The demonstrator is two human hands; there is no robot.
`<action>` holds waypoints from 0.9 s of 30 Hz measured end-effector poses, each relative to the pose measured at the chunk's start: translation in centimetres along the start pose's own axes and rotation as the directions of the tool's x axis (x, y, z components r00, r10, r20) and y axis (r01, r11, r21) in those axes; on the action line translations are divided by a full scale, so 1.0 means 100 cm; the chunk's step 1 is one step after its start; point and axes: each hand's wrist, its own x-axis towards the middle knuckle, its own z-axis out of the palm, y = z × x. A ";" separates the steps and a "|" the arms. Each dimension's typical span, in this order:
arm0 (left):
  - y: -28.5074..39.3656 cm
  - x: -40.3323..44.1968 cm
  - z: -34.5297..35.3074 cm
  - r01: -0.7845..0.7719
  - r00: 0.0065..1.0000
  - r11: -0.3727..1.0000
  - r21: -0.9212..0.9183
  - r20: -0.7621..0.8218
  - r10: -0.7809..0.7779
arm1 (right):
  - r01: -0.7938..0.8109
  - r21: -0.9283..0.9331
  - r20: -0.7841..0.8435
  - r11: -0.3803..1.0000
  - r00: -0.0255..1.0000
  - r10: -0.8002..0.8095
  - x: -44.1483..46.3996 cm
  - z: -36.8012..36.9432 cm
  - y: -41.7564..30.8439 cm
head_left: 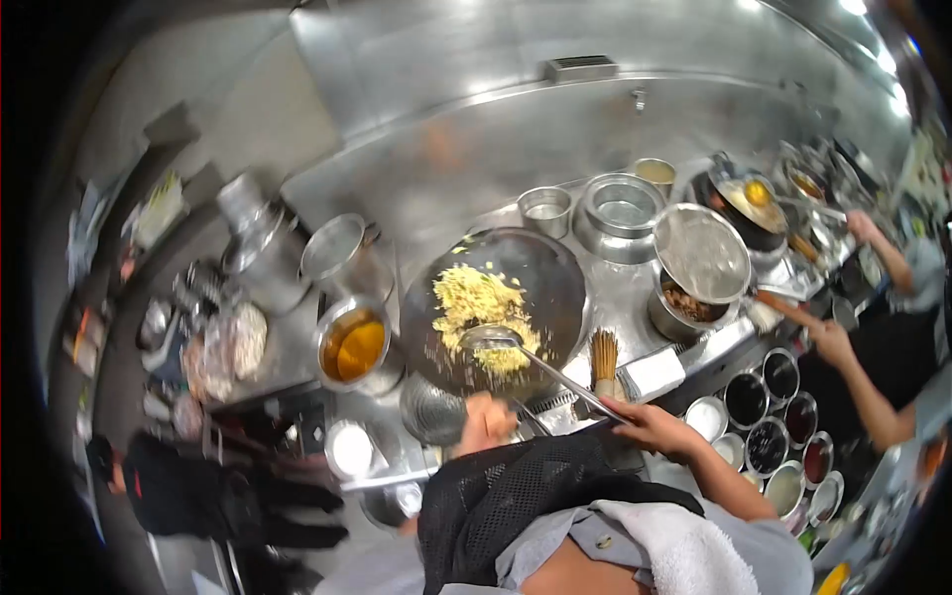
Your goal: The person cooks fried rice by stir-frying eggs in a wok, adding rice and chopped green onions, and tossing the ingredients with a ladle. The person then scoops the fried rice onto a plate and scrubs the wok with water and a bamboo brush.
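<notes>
Ladle (491,337) gripped in right hand (656,429); left hand (487,423) curled near wok (555,283), hold unclear. Yellow food (470,297) best turned evenly.

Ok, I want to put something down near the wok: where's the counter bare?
The best patch is the steel counter right of the wok, bordered by the wide pot, the strainer and the bristle brush. A narrower strip lies between the plastic bag and the pot of orange liquid. Crowded: front right, where round containers stand packed.
</notes>
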 end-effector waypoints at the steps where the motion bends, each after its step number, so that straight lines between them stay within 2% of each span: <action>1: 0.009 0.044 -0.028 0.008 0.963 0.998 -0.057 0.270 0.007 | -0.001 -0.008 0.062 1.000 0.998 0.002 0.000 -0.009 -0.011; 2: 0.022 0.069 -0.023 0.088 0.986 0.983 -0.158 0.155 -0.064 | -0.214 -0.067 0.117 0.975 0.968 0.220 0.003 -0.019 -0.020; 3: 0.031 0.072 0.013 0.039 0.985 0.987 -0.159 -0.160 -0.065 | -0.411 -0.135 0.141 0.901 0.892 0.429 0.009 -0.024 -0.025; 4: 0.031 0.087 0.011 -0.041 0.990 0.997 -0.064 -0.137 0.032 | -0.383 -0.234 0.100 0.894 0.905 0.413 0.027 -0.024 -0.024; 6: 0.017 0.083 0.001 -0.085 0.989 0.994 -0.074 -0.124 0.075 | -0.240 -0.322 -0.066 0.916 0.971 0.231 0.067 -0.003 0.039; 8: -0.005 0.044 -0.011 -0.057 0.986 0.998 -0.034 -0.161 0.051 | -0.368 -0.350 -0.192 0.862 0.928 0.318 0.090 0.021 0.055; 9: -0.021 0.033 -0.046 0.031 0.992 0.999 -0.013 -0.121 -0.032 | -0.378 -0.285 -0.183 0.881 0.924 0.337 0.085 0.023 0.031; 10: -0.024 0.019 -0.057 0.020 0.993 1.000 -0.017 -0.120 -0.022 | -0.345 -0.262 -0.156 0.901 0.937 0.313 0.068 0.019 0.014; 12: -0.015 0.003 -0.058 0.174 0.971 0.980 0.100 -0.184 -0.153 | -0.264 -0.146 -0.050 0.954 0.965 0.259 0.021 0.002 0.001; 13: -0.003 -0.016 -0.013 -0.102 0.967 0.866 0.489 -0.157 0.203 | -0.186 -0.073 0.003 0.980 0.982 0.187 0.001 -0.009 -0.002; 14: 0.011 0.015 -0.009 -0.007 0.995 0.997 -0.072 0.099 0.014 | -0.271 -0.008 0.096 0.963 0.958 0.270 -0.010 -0.019 -0.005; 15: 0.021 0.036 0.017 0.017 0.987 0.996 -0.085 -0.159 -0.031 | -0.269 -0.071 0.097 0.961 0.957 0.275 -0.008 -0.022 -0.014; 16: 0.026 0.056 0.027 0.044 0.998 0.990 -0.134 -0.048 -0.050 | -0.265 -0.129 0.091 0.955 0.956 0.278 0.004 -0.025 -0.023; 17: 0.020 0.095 0.000 0.054 0.988 0.981 -0.186 0.153 -0.026 | -0.242 -0.215 0.068 0.946 0.963 0.262 0.023 -0.020 -0.016; 18: 0.026 0.075 0.044 0.001 0.975 0.994 -0.108 -0.221 -0.024 | -0.236 -0.258 0.030 0.937 0.967 0.252 0.049 -0.011 -0.007; 19: 0.012 0.086 0.014 -0.028 0.999 0.987 -0.159 -0.023 0.025 | -0.411 -0.381 0.023 0.828 0.891 0.453 0.079 -0.005 -0.025; 20: -0.010 0.098 -0.015 -0.044 0.979 0.972 -0.229 0.183 0.088 | -0.283 -0.416 -0.073 0.864 0.958 0.278 0.097 0.014 0.033; 21: -0.016 0.063 0.004 -0.066 0.995 0.991 -0.114 -0.083 0.057 | -0.287 -0.454 -0.114 0.844 0.958 0.265 0.109 0.024 0.041; 22: -0.037 0.057 -0.041 -0.097 0.967 0.984 -0.148 0.219 0.128 | -0.307 -0.429 -0.126 0.850 0.952 0.280 0.110 0.029 0.027; 23: -0.040 0.043 -0.066 0.075 0.920 0.975 -0.211 0.393 0.014 | -0.283 -0.358 -0.109 0.890 0.959 0.261 0.097 0.026 0.016; 24: -0.046 0.033 -0.085 0.120 0.980 0.992 -0.032 0.160 -0.114 | -0.252 -0.286 -0.097 0.925 0.968 0.233 0.077 0.024 0.005; 26: -0.021 0.014 -0.043 0.034 0.990 0.989 0.143 -0.138 -0.014 | -0.109 -0.196 0.000 0.975 0.994 0.111 0.029 0.001 -0.011; 27: -0.011 0.023 -0.019 -0.003 0.988 0.998 0.061 -0.154 0.012 | -0.092 -0.201 0.014 0.975 0.995 0.097 0.026 -0.013 -0.017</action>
